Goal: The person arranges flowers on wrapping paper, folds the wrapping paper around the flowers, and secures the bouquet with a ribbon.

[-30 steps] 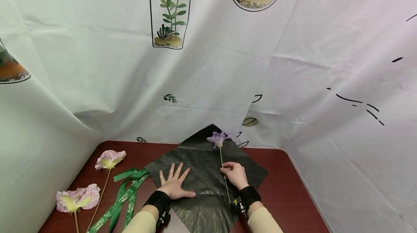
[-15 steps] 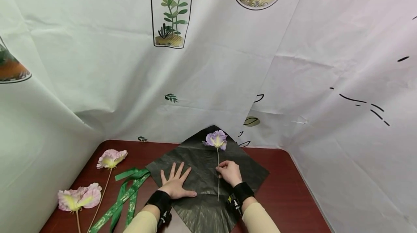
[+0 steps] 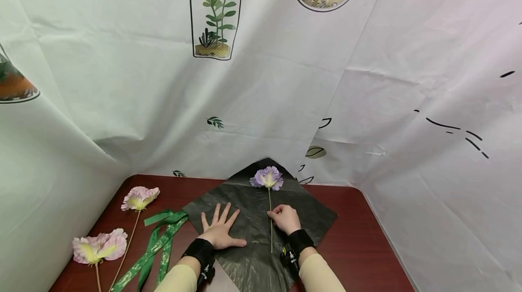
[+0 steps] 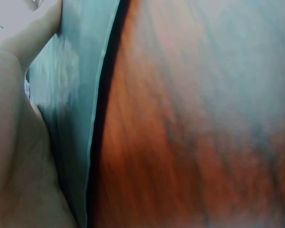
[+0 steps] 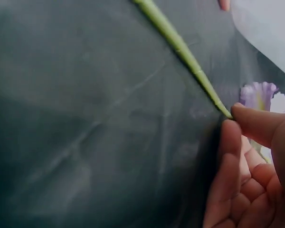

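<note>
A purple artificial flower [image 3: 267, 178] with a pale yellow centre lies over the upper part of a black sheet of wrapping paper [image 3: 248, 197], its stem running down toward me. Thumb and fingertips of my right hand [image 3: 287, 218] pinch that stem about halfway along. In the right wrist view the green stem [image 5: 180, 47] passes between the thumb and index finger, and part of the bloom [image 5: 259, 95] shows behind the hand. My left hand [image 3: 220, 233] presses on the paper's left half, fingers spread. From the left wrist, the paper's edge [image 4: 92, 118] shows beside the hand.
Two pink flowers [image 3: 99, 246] with long stems lie on the left of the dark red table [image 3: 346, 242]. Between them and the paper is a green printed ribbon [image 3: 157, 246] in loose loops. White patterned cloth [image 3: 265, 92] hangs round the back and sides.
My right hand has carried the purple flower a little to the left, and the bloom has turned so its yellow centre shows. The left hand has stayed in place on the paper.
</note>
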Tool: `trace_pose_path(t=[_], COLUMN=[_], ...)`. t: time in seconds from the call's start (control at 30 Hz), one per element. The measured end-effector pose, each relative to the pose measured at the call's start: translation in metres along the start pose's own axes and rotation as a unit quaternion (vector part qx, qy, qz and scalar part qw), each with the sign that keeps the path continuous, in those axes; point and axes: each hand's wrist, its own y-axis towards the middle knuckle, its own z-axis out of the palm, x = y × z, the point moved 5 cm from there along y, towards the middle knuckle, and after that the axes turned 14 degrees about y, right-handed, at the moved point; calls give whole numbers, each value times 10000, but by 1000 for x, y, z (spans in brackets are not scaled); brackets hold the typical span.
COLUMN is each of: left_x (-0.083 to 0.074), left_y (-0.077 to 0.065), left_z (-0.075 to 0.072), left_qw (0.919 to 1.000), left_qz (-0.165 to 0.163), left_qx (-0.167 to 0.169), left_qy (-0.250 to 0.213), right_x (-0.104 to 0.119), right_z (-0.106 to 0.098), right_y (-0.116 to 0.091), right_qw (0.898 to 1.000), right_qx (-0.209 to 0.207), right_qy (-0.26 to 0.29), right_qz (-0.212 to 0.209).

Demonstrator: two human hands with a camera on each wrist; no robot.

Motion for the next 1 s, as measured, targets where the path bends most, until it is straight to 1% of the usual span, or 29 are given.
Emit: trace_pose_path(t=[0.23, 0.43, 0.57, 0.67, 0.77, 0.8, 0.93, 0.97, 1.0], left_x=[0, -1, 1, 2, 2, 2, 0, -1, -1], left_y=[0, 0, 2, 4, 5, 5, 2, 2, 1], left_z=[-2, 0, 1, 2, 2, 2, 0, 0, -1], left_qw=[10000, 10000, 10000, 9999, 9999, 9999, 10000, 10000, 10000], left_qz=[2, -2, -25, -35, -33, -32, -42, -48, -54], left_qx=[-43, 5, 4, -9, -21, -23, -4, 7, 15], left_qy=[31, 15, 62, 105, 110, 107, 63, 50, 45], right_x=[1, 2, 16, 31, 39, 35, 14, 5, -1], right_z=[-2, -3, -6, -10, -12, -11, -7, -6, -5], right_y=[0, -2, -9, -19, -24, -22, -10, -6, -3], right_qw=[9996, 9994, 9993, 9994, 9994, 9994, 9996, 9997, 9997], right_qx=[35, 55, 57, 70, 68, 68, 85, 103, 121], right_qy=[-242, -335, -370, -268, -183, -177, -243, -235, -231], right_qz=[-106, -42, -51, -196, -293, -301, -115, -18, -8])
